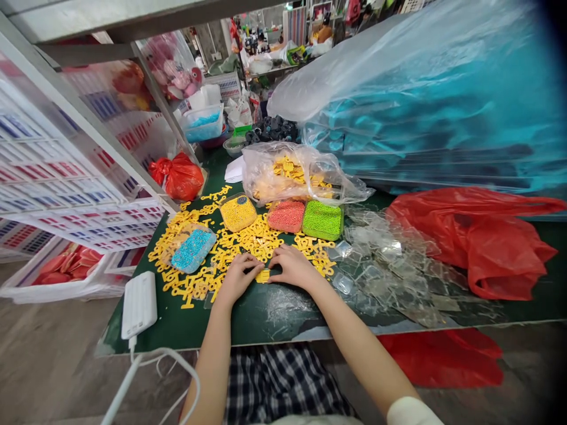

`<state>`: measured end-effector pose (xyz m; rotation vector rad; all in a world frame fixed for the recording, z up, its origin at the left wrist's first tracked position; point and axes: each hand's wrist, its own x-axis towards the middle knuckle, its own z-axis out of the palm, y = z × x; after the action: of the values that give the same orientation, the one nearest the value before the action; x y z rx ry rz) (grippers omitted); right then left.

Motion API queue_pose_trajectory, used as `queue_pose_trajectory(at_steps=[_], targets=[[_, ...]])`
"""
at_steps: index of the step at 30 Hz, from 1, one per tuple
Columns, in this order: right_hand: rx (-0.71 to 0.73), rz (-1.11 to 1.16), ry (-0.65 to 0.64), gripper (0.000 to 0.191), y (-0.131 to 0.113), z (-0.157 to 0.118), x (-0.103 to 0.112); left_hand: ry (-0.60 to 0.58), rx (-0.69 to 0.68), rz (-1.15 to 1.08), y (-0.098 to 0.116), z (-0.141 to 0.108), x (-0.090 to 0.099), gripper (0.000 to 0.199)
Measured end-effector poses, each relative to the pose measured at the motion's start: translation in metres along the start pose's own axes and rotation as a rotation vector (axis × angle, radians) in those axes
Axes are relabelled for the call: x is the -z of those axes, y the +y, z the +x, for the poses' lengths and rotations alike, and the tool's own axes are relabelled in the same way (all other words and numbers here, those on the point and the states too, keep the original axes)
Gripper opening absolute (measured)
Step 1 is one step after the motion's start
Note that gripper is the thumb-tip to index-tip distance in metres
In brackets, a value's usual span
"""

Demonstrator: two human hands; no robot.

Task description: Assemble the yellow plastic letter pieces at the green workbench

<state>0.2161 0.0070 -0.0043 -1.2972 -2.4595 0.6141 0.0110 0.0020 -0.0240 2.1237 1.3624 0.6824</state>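
Observation:
A small yellow plastic piece (263,275) sits low over the front of the table, between the fingertips of both hands. My left hand (237,277) grips it from the left with bent fingers. From the other side my right hand (295,268) holds it, thumb below and fingers curved above. Loose yellow plastic pieces (241,243) spread out behind and left of the hands. Among them stand clear boxes of tiny beads: blue (194,248), yellow (238,212), red (286,216) and green (322,219).
Clear plastic pieces (390,265) lie piled on the right, beside a red plastic bag (496,236). A clear bag of yellow pieces (296,174) lies behind the boxes. A white power bank (139,304) with a cable rests at the left edge. Large blue bagged goods (434,124) stand behind.

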Motion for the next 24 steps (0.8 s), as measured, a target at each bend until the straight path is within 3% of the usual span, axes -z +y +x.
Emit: queue_pose_trajectory(at_steps=[5, 10, 13, 16, 19, 21, 24], targets=[[0.006, -0.005, -0.002, 0.031, 0.001, 0.000, -0.001, 0.043, 0.010, 0.021, -0.006, -0.002, 0.003, 0.026], [0.011, 0.002, 0.003, 0.031, 0.002, 0.000, -0.004, -0.012, 0.052, -0.027, -0.002, -0.003, -0.001, 0.026], [-0.004, 0.008, -0.008, 0.030, 0.001, 0.000, -0.005, 0.047, 0.041, -0.055, 0.003, -0.002, 0.002, 0.030], [-0.012, 0.025, -0.008, 0.029, 0.001, 0.000, -0.007, 0.293, 0.113, -0.027, -0.006, -0.002, 0.029, 0.033], [-0.026, 0.037, -0.009, 0.029, 0.001, 0.001, -0.008, 0.599, 0.468, 0.153, -0.030, -0.006, 0.074, 0.042], [-0.042, 0.030, -0.017, 0.030, 0.000, 0.001, -0.008, 0.563, 0.684, 0.320, -0.046, -0.010, 0.103, 0.043], [-0.058, 0.020, -0.031, 0.027, -0.003, 0.000, -0.007, 0.430, 0.725, 0.409, -0.055, -0.004, 0.127, 0.034]])
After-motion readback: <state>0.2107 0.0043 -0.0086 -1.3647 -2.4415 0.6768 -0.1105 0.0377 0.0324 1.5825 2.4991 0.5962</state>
